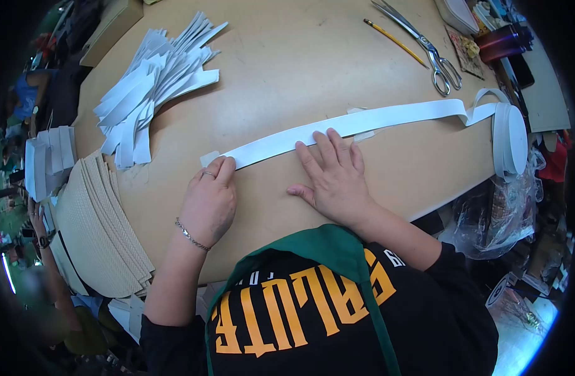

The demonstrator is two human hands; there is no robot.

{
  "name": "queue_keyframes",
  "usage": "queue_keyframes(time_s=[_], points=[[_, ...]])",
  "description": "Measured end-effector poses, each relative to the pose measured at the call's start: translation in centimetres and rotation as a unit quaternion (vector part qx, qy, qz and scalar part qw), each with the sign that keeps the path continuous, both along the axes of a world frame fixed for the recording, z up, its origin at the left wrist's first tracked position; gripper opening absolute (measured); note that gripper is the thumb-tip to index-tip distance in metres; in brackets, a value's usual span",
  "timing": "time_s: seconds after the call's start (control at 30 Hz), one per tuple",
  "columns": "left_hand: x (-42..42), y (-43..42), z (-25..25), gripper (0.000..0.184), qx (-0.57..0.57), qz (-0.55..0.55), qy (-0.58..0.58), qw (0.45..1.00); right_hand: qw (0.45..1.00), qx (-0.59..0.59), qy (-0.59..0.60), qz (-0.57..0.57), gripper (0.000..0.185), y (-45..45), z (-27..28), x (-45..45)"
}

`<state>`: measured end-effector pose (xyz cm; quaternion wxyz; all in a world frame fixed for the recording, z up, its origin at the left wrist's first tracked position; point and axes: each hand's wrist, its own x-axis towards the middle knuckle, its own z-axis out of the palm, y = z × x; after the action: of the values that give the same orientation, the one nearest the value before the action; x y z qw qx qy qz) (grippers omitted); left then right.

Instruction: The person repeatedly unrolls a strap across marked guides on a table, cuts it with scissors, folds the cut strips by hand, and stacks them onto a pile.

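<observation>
A wide white elastic band (400,115) stretches across the tabletop, coming off a white roll (517,139) at the right edge. My left hand (210,197) pinches the band's left end between thumb and curled fingers. Spread out, my right hand (336,178) lies with its fingertips on the lower edge of the band near its middle, thumb pointing left. Small pieces of clear tape (210,158) stick to the table at the band's end and along its middle.
Cut white strips (153,88) lie heaped at the upper left. Below them fans a stack of beige textured pieces (93,225). Scissors (428,47) and a yellow pencil (395,42) rest at the upper right, near a dark tumbler (504,42). Another person's arm (52,269) shows at far left.
</observation>
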<state>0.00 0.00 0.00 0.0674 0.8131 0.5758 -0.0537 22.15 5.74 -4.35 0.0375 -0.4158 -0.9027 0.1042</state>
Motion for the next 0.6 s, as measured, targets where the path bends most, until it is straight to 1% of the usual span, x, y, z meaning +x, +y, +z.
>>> queue_keyframes(time_s=[0.07,0.17,0.3,0.47,0.6], points=[[-0.1,-0.1,0.0,0.013,0.028,0.005,-0.021,0.999,1.000,0.010,0.011,-0.016,0.065,-0.2,0.1,0.0],[0.2,0.3,0.0,0.013,0.045,0.001,-0.025,0.999,0.999,0.025,0.038,-0.029,0.064,0.1,-0.4,0.4],[-0.1,0.3,-0.3,0.016,0.049,-0.011,-0.023,0.998,0.999,0.021,0.027,-0.026,0.063,0.2,-0.4,0.7],[-0.4,0.0,-0.8,0.019,0.047,0.010,-0.039,0.998,1.000,0.011,0.017,-0.023,0.062,0.4,-0.2,0.6],[-0.7,0.1,-1.3,0.026,0.080,0.046,-0.120,0.988,1.000,-0.006,-0.004,-0.024,0.062,0.4,0.1,0.5]])
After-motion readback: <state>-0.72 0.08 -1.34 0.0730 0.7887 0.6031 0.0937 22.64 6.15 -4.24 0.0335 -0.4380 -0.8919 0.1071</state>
